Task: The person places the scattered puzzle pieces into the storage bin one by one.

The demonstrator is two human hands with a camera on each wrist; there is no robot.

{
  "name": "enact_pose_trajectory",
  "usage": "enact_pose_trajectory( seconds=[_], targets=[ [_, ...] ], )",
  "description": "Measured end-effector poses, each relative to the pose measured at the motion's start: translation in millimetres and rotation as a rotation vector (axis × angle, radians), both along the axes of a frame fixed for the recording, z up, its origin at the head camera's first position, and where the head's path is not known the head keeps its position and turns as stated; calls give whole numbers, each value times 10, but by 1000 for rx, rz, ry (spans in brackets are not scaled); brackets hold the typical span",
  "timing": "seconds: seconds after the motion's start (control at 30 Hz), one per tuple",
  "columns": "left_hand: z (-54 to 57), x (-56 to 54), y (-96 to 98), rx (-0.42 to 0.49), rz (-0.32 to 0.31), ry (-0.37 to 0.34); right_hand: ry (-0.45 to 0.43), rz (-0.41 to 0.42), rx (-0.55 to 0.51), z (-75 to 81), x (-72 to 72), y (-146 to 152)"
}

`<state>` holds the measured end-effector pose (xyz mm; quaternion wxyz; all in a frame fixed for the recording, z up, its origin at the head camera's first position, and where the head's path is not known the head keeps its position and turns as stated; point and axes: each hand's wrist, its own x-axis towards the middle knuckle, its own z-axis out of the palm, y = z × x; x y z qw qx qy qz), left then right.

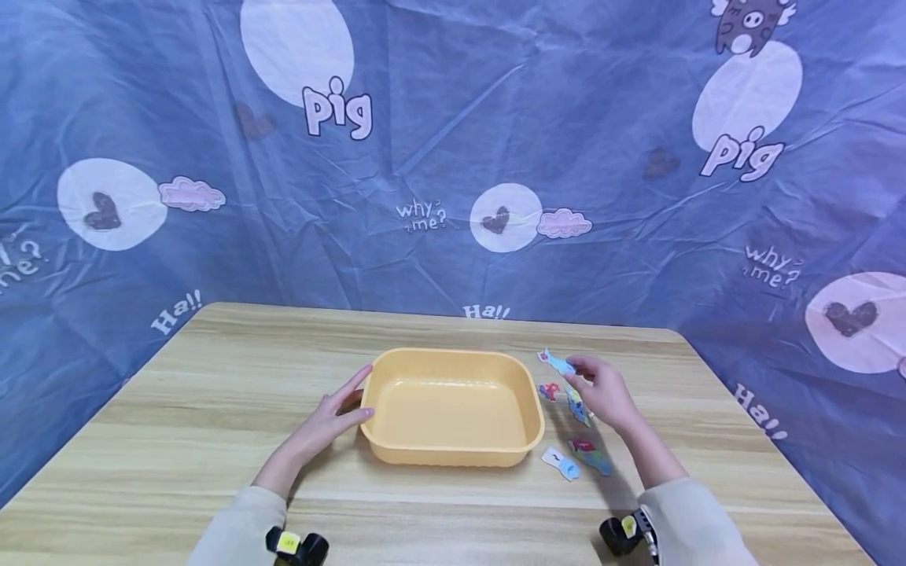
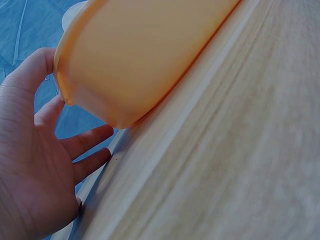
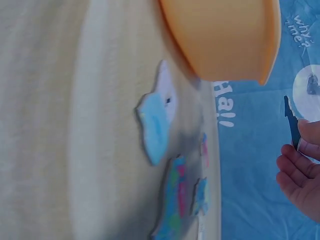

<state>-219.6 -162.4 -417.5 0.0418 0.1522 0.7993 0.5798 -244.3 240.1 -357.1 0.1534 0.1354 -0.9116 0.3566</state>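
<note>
The light-blue piece [image 1: 557, 364] is in the right grip [image 1: 602, 391], pinched at its right end between thumb and fingers. It is lifted off the desk [image 1: 425, 515], just past the far right corner of the tub [image 1: 453, 457]; in the right wrist view it shows as a thin, dark shape against the blue cloth [image 1: 439, 275]. That grip is narrow, closed on this piece alone.

Around and below it, four more pieces lie flat on the desk. The red-and-blue piece [image 1: 549, 391] is just beside the tub's right wall; the blue-and-yellow piece [image 1: 577, 407] is a little to its right, close to the hand. On the near side, the red-and-green piece [image 1: 591, 457] lies right of the white-and-blue piece [image 1: 561, 463], the two apart. Whether any of these is a joined pair, I cannot tell.

The left grip [image 1: 322, 424] has a loose hold on the tub's left end, thumb over the rim, some fingers spread outside.

As for progress, it looks early: one piece is up and not yet set down, the other four remain on the desk, and no piece shows inside the tub.
</note>
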Motion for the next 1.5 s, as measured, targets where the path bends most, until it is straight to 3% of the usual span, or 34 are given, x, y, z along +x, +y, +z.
enact_pose_trajectory(
  seconds=[0.37,0.97,1.27,1.5],
  targets=[
    [12,-4,-1,32,-9,-4,-20,46,21,159,-115,-170],
    [29,17,15,32,-15,-12,-106,158,-94,287,-244,-598],
    [12,1,10,10,-3,-28,-138,202,-152,275,-306,-819],
    [17,2,12,-11,-2,-26,-86,301,-155,248,-335,-971]
  ],
)
